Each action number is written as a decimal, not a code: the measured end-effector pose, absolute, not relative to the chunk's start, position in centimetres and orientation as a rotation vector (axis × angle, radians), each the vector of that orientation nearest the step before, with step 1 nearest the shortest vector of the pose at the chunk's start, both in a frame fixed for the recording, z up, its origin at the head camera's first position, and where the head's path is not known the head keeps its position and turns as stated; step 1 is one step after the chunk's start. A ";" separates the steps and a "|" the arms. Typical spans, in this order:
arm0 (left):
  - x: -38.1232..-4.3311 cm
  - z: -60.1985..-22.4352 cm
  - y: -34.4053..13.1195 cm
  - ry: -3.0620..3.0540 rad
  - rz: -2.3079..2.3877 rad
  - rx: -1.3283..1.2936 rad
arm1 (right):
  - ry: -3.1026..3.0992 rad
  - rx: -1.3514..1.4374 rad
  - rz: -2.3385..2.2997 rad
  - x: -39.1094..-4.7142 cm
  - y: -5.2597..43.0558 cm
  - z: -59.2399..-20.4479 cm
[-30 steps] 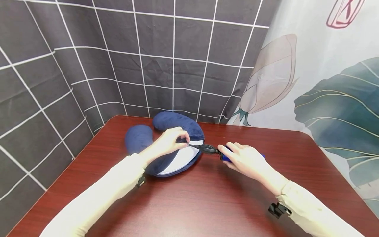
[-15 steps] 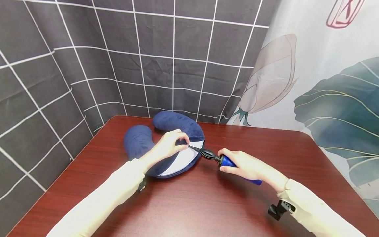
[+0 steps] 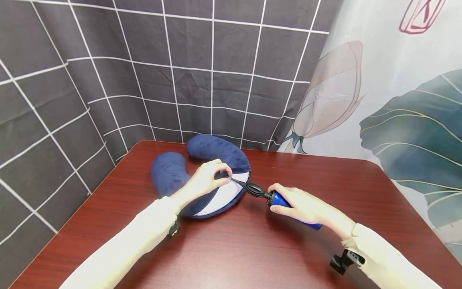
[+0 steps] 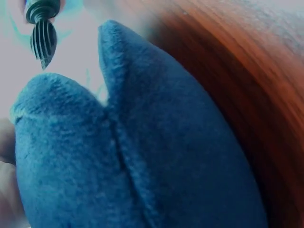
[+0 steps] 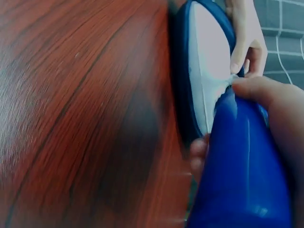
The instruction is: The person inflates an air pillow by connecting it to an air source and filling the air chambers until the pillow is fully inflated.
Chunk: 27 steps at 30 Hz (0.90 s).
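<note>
A navy U-shaped neck pillow (image 3: 167,172) lies on the table, its cover parted to bare a white inside (image 3: 225,192). My left hand (image 3: 207,176) reaches over it, thumb and forefinger pinching the thin end of a black piece (image 3: 255,190). That piece has a ribbed oval bulb and joins a blue cylinder (image 3: 279,200); its exact kind I cannot tell. My right hand (image 3: 303,206) grips the cylinder from above. In the right wrist view, the shiny blue body (image 5: 247,166) points at the white inside. The left wrist view shows the ribbed bulb (image 4: 43,42) beyond the pillow's plush fabric (image 4: 171,128).
The reddish-brown wooden table (image 3: 231,253) stretches in front of the pillow and to its right. Behind it hangs a dark grey cloth (image 3: 191,44) with a white grid. A floral white curtain (image 3: 382,76) hangs at the right.
My right hand has swung the cylinder's rear end down and toward the front, so it now slants. The left hand keeps its pinch at nearly the same spot.
</note>
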State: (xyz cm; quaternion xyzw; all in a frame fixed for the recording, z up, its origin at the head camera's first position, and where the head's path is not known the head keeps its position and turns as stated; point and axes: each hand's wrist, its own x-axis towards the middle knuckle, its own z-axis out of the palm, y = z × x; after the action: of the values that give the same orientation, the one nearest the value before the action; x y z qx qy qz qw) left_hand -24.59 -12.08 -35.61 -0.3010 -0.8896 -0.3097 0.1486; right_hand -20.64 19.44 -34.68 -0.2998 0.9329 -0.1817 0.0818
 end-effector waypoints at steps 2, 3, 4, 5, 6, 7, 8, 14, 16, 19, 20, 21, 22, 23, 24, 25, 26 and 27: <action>-24.6 -35.7 -12.1 -2.560 -0.898 -0.854 | 2.891 -0.950 -0.460 -20.4 19.5 -34.7; -24.6 -35.7 -12.2 -2.558 -0.903 -0.850 | 2.935 -0.957 -0.425 -20.3 19.6 -34.6; -24.6 -35.7 -12.2 -2.561 -0.909 -0.843 | 2.968 -0.970 -0.400 -20.2 19.7 -34.6; -24.5 -35.7 -12.2 -2.562 -0.912 -0.836 | 2.990 -0.971 -0.388 -20.2 19.9 -34.6; -24.5 -35.7 -12.2 -2.563 -0.909 -0.831 | 3.004 -0.964 -0.387 -20.2 20.1 -34.7; -24.4 -35.7 -12.2 -2.565 -0.903 -0.822 | 3.011 -0.951 -0.391 -20.3 20.4 -34.7; -24.3 -35.7 -12.2 -2.565 -0.899 -0.820 | 3.018 -0.941 -0.393 -20.3 20.6 -34.8; -24.2 -35.8 -12.0 -2.566 -0.891 -0.822 | 3.076 -0.912 -0.398 -20.9 22.6 -35.2; -24.2 -35.8 -12.1 -2.565 -0.888 -0.817 | 3.092 -0.905 -0.396 -21.2 23.4 -35.2; -24.3 -35.9 -12.1 -2.560 -0.883 -0.816 | 3.113 -0.887 -0.384 -21.6 24.6 -35.1; -24.3 -36.0 -12.1 -2.557 -0.883 -0.818 | 3.123 -0.877 -0.379 -21.8 25.0 -35.1; -24.3 -36.0 -12.1 -2.555 -0.884 -0.821 | 3.131 -0.869 -0.372 -22.0 25.5 -35.1; -24.3 -36.0 -12.1 -2.551 -0.886 -0.823 | 3.142 -0.857 -0.367 -22.1 25.9 -35.0; -24.3 -36.0 -12.1 -2.550 -0.887 -0.823 | 3.152 -0.844 -0.366 -22.3 26.3 -35.1; -24.3 -36.0 -12.1 -2.546 -0.889 -0.824 | 3.160 -0.831 -0.367 -22.5 26.7 -35.1; -24.3 -36.0 -12.1 -2.547 -0.892 -0.821 | 3.168 -0.817 -0.366 -22.7 27.1 -35.2; -24.3 -36.0 -12.1 -2.548 -0.895 -0.817 | 3.174 -0.801 -0.365 -22.9 27.4 -35.3; -24.3 -36.0 -12.0 -2.551 -0.899 -0.812 | 3.177 -0.787 -0.364 -23.1 27.8 -35.4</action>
State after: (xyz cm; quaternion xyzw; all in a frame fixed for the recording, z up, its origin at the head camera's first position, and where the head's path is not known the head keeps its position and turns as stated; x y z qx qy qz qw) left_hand -24.30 -12.04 -36.00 -0.2841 -0.8919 -0.3142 0.1582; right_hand -23.05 27.80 -35.39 -0.2382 0.9620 -0.1103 -0.0758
